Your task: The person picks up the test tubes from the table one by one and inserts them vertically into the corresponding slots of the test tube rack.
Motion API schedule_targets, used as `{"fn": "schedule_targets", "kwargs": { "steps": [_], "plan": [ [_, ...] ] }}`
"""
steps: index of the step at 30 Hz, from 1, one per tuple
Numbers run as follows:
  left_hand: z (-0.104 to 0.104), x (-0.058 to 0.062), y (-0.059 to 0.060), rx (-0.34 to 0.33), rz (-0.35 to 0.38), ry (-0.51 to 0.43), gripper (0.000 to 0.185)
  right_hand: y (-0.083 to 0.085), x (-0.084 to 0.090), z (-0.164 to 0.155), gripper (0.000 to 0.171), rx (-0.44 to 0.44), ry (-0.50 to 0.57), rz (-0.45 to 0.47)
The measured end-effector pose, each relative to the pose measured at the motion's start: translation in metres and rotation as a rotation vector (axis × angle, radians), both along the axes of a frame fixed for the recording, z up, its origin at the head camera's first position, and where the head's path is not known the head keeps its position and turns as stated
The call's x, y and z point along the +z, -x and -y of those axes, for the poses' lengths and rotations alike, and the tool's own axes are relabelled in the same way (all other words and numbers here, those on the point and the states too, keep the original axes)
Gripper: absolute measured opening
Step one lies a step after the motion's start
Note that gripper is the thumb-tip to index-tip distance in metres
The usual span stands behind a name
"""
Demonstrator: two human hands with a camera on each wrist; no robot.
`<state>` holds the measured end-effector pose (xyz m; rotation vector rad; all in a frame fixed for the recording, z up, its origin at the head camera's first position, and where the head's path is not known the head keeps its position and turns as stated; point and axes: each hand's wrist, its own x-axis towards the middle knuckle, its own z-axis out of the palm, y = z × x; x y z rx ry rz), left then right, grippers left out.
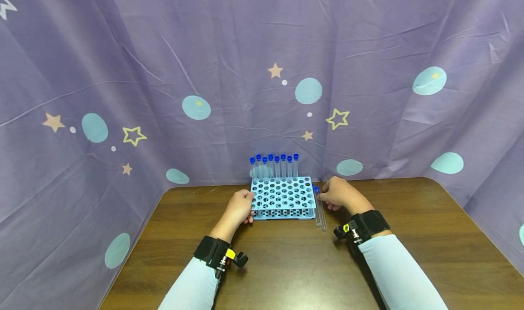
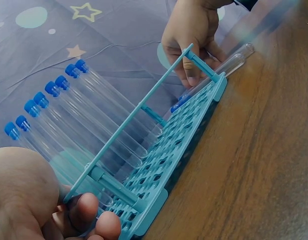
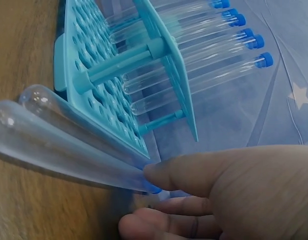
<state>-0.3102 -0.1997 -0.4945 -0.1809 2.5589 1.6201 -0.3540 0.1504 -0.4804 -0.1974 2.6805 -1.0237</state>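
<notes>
A light-blue test tube rack [image 1: 282, 194] stands on the table, with several blue-capped clear test tubes [image 1: 283, 166] upright along its back row. My left hand [image 1: 240, 206] grips the rack's left end, thumb on the top plate and fingers below it. To the right of the rack, two capped test tubes [image 1: 321, 216] lie side by side on the table, their round ends toward me. My right hand [image 1: 338, 193] is at their capped ends. In the right wrist view its thumb [image 3: 179, 172] meets a blue cap [image 3: 153, 188], while the other fingers lie loosely bent below.
The brown wooden table [image 1: 286, 264] runs back to a purple curtain [image 1: 245, 73] printed with stars and ovals. The curtain hangs close behind the rack. Each wrist wears a black strap [image 1: 370, 223] with a small camera.
</notes>
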Motion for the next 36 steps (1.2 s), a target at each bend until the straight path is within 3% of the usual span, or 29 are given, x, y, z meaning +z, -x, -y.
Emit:
{"fn": "schedule_targets", "kwargs": {
  "steps": [11, 20, 36],
  "plan": [
    [0.0001, 0.0004, 0.0001, 0.000, -0.007, 0.018, 0.034, 0.0034, -0.0067, 0.0044, 0.031, -0.018, -0.005, -0.073],
    [-0.0003, 0.0005, 0.0002, -0.005, -0.002, 0.027, 0.034, 0.0043, -0.0082, 0.0027, 0.044, -0.035, -0.037, -0.081],
    [-0.0004, 0.0010, -0.0018, -0.008, -0.011, 0.026, 0.034, 0.0025, -0.0092, 0.0010, 0.037, -0.095, -0.056, -0.092]
  ]
}}
